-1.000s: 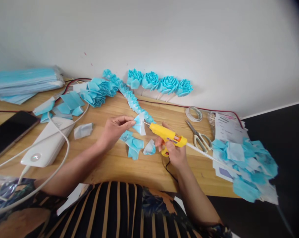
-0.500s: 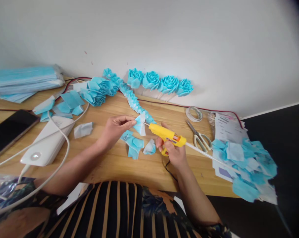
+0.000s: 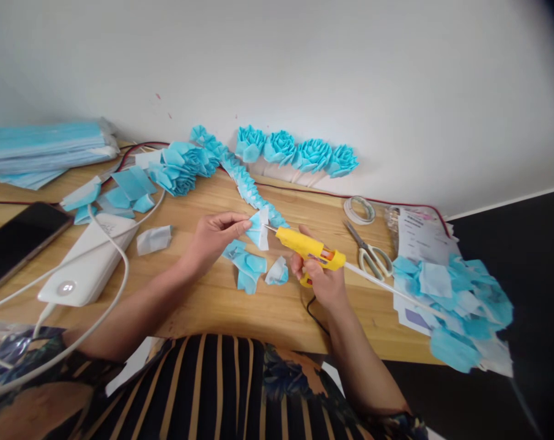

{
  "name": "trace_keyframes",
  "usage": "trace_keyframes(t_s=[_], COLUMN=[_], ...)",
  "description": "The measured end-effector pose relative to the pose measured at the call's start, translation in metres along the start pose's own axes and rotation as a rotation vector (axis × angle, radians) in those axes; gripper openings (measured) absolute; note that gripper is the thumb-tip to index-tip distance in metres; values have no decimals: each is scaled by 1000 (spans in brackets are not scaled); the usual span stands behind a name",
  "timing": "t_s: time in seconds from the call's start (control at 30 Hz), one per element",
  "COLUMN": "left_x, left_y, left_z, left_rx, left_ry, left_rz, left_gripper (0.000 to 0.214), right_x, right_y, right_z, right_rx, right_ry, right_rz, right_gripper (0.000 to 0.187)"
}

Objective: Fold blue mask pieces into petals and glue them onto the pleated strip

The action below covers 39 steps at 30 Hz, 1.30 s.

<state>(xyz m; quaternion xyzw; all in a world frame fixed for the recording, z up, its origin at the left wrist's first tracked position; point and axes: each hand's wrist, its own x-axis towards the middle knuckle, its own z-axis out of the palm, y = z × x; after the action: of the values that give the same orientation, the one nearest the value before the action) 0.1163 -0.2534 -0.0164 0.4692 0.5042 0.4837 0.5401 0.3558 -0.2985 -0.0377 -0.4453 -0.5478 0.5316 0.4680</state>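
Contact of nozzle and fabric above the wooden tabletop (image 3: 268,311). The left hand (image 3: 213,235) pinches a small folded light-blue fabric piece (image 3: 260,229) just off the surface. The right hand (image 3: 323,281) is clamped on a yellow plastic hot-glue gun (image 3: 307,246). Likely risk: glue reaches the pinching fingertips (image 3: 244,225) beside the nozzle, or drips onto the loose blue fabric petals (image 3: 247,267) below.

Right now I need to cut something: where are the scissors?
In the head view the scissors lie on the table, right of the glue gun, beside the tape roll.
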Motion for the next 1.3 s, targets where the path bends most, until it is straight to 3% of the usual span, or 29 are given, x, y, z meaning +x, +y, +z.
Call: trace_keyframes(t_s=[0.37,0.57,1.3], left_x=[4,9,5], left_y=[-5,-15,-6], left_z=[-3,-7,-2], left_rx=[0,-125,-115], left_ry=[-1,22,2], left_rz=[-36,-19,-27], left_gripper=[26,28,29], right_x=[-3,-5,-6], right_y=[-1,-1,1], right_z=[-2,-7,-5], right_rx=[-84,-81,-64], right_ry=[7,-16,-57], right_rz=[30,-19,10], right_gripper=[65,64,60])
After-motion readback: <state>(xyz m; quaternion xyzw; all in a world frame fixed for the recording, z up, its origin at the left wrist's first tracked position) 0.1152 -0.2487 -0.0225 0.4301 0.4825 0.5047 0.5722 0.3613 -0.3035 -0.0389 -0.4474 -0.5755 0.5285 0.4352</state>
